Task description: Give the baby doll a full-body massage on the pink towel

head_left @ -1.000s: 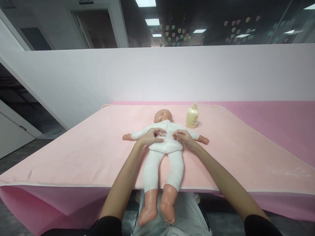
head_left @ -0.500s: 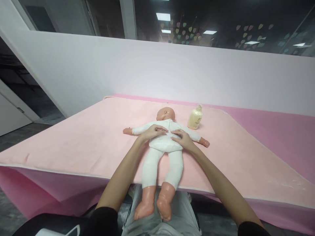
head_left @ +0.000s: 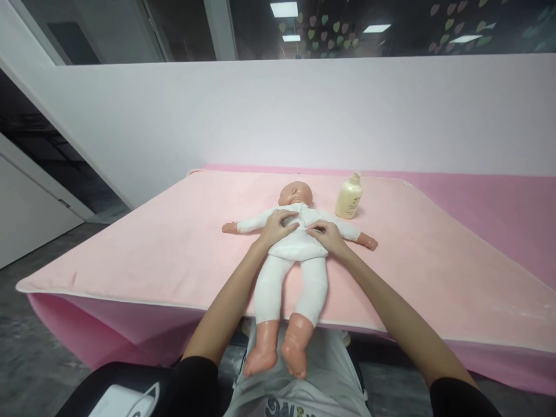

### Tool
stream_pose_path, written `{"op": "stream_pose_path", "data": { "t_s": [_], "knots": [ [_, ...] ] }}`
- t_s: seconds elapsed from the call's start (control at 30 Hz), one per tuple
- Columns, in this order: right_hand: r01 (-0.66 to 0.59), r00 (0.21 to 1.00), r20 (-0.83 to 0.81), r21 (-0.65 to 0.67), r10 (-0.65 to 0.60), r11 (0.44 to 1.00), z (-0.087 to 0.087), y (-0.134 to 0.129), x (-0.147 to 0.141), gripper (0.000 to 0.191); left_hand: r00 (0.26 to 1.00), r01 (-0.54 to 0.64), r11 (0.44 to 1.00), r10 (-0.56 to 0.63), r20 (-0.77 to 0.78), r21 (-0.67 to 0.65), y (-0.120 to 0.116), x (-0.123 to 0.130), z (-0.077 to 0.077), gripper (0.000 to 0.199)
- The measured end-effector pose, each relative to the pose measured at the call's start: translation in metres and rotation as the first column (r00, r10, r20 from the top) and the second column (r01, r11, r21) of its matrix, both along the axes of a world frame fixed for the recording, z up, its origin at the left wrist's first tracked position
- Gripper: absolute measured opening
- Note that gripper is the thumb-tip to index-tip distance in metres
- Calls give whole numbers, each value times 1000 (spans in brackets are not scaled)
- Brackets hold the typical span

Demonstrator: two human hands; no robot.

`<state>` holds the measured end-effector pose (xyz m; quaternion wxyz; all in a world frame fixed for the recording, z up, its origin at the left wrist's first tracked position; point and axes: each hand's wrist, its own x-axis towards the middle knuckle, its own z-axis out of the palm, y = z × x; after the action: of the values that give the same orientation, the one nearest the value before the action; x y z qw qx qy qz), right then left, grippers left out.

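left grip (head_left: 275,228) spreads thumb from fingers against the white cloth back of a glossy-footed doll (head_left: 297,249); right grip (head_left: 329,237) curls there, pinching or not i cannot tell.

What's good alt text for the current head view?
A person's left hand and right hand touch a white-clothed baby doll lying apparently face down on a pink cloth, head turned left, feet past the near edge. A pale yellow bottle stands right of its head.
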<state>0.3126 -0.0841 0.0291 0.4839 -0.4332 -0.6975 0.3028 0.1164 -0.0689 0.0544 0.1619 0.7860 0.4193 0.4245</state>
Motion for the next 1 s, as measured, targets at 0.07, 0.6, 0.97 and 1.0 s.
{"op": "stream_pose_path", "data": {
  "t_s": [0.07, 0.6, 0.97, 1.0],
  "knots": [
    [-7, 1000, -21, -3, 6, 1000, -1, 0, 0, 13, 997, 56, 998, -58, -50, -41, -2, -1, 4, 31],
    [88, 895, 399, 279, -199, 956, 2, -1, 5, 40, 999, 23, 996, -18, 51, -92, 1, 7, -4, 20],
    [84, 745, 643, 174, -178, 981, 23, 23, -8, 16, 994, 81, 987, -71, 79, -136, 2, 5, 0, 19],
    [62, 761, 636, 122, -126, 991, 26, 24, -7, 16, 996, 70, 989, -62, 67, -128, 1, 5, 1, 19]
  ]
}}
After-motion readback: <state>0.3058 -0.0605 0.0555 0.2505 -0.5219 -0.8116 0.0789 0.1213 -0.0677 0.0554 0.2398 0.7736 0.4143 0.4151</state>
